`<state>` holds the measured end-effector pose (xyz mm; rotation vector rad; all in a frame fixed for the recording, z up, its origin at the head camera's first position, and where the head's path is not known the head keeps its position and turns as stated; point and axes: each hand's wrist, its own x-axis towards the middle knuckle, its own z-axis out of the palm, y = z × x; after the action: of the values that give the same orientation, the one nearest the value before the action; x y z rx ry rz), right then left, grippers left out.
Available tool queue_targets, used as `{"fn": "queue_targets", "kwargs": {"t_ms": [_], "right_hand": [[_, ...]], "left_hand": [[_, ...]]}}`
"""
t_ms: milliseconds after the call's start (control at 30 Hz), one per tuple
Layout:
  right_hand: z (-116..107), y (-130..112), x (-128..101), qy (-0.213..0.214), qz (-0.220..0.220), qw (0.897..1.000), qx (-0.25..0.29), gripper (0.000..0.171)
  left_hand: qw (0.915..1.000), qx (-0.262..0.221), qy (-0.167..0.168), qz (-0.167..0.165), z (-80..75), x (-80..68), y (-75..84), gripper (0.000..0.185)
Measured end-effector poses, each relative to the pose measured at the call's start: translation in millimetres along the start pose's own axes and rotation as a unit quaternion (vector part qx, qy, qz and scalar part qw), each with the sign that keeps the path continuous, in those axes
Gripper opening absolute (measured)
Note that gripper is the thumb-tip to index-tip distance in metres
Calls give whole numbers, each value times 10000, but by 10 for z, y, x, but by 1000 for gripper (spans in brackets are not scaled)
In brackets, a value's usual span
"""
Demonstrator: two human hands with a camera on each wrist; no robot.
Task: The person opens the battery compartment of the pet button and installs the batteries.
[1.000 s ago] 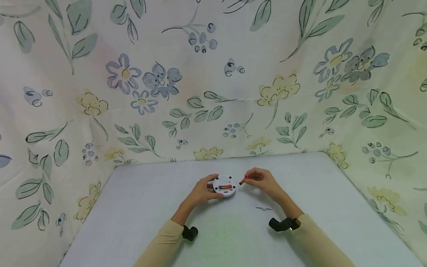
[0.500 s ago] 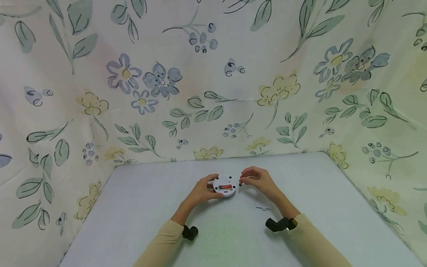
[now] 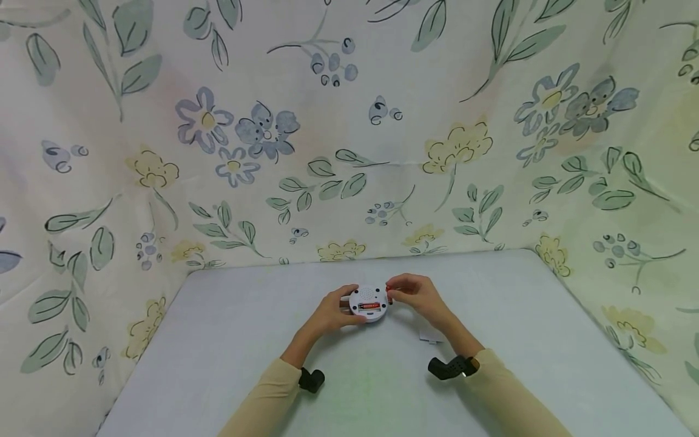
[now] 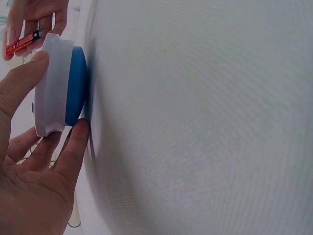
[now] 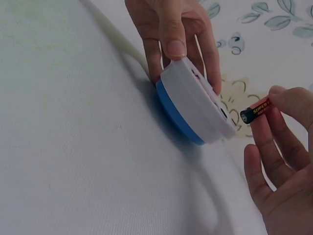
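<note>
Half through loading, seemingly: clasping round white-and-blue plastic device (image 4: 55,88) in left hand (image 3: 329,312) over white tabletop (image 3: 246,321), pinching red-and-black cylindrical battery (image 5: 257,109) in right hand (image 3: 422,297), just beside device. Calling next, likely, for aligning alongside orange-red cylindrical battery (image 3: 369,306) already seated. Closer in than half-second ago.

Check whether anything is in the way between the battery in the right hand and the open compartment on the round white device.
Nothing visible blocks the path between the held battery and the open compartment. The left hand grips the device from the opposite side. Another battery already lies in the compartment.
</note>
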<state>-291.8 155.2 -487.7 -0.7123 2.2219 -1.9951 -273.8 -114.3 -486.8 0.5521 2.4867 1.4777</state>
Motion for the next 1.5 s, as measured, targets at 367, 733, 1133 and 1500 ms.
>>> {"fn": "queue_targets", "kwargs": {"t_ms": [367, 733, 1133, 1500], "right_hand": [[180, -84, 107, -165, -187, 9994, -232, 21], [293, -52, 186, -806, -554, 9945, -368, 23], [357, -56, 200, -984, -846, 9865, -997, 18], [393, -98, 212, -1287, -777, 9736, -1720, 13]], "left_hand": [[9999, -79, -61, 32, -15, -12, 6, 79], [9998, -43, -92, 172, -9, 4, -36, 78], [9997, -41, -117, 230, -10, -10, -42, 79], [9987, -235, -90, 436, -2, 2, -44, 76]]}}
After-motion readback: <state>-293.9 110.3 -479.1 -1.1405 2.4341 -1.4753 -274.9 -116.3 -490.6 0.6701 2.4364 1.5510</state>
